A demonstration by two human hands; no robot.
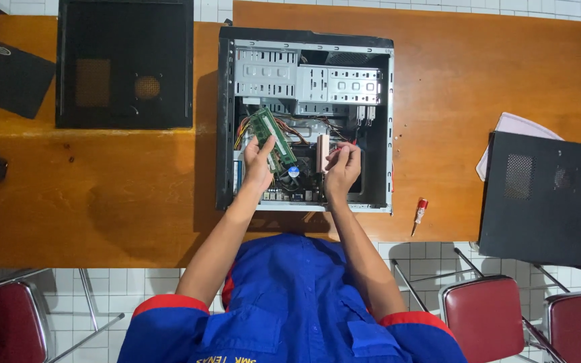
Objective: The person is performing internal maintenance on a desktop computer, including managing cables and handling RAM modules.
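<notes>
An open desktop computer case (224, 121) lies on its side on a wooden table (136, 195), its drive bays and motherboard exposed. My left hand (258, 165) holds a green memory stick (269, 136) tilted above the motherboard. My right hand (343, 167) pinches a small pink eraser-like block (323, 152) upright, just right of the stick. A round processor cooler fan (294, 172) shows between the two hands. Bundled coloured cables (304, 128) run behind them.
A black case side panel (125, 64) lies at the far left, another panel (539, 195) on the right over white paper (516, 126). A red-handled screwdriver (420, 212) rests near the table's front edge. Red chairs (489, 319) stand below, on a white tiled floor.
</notes>
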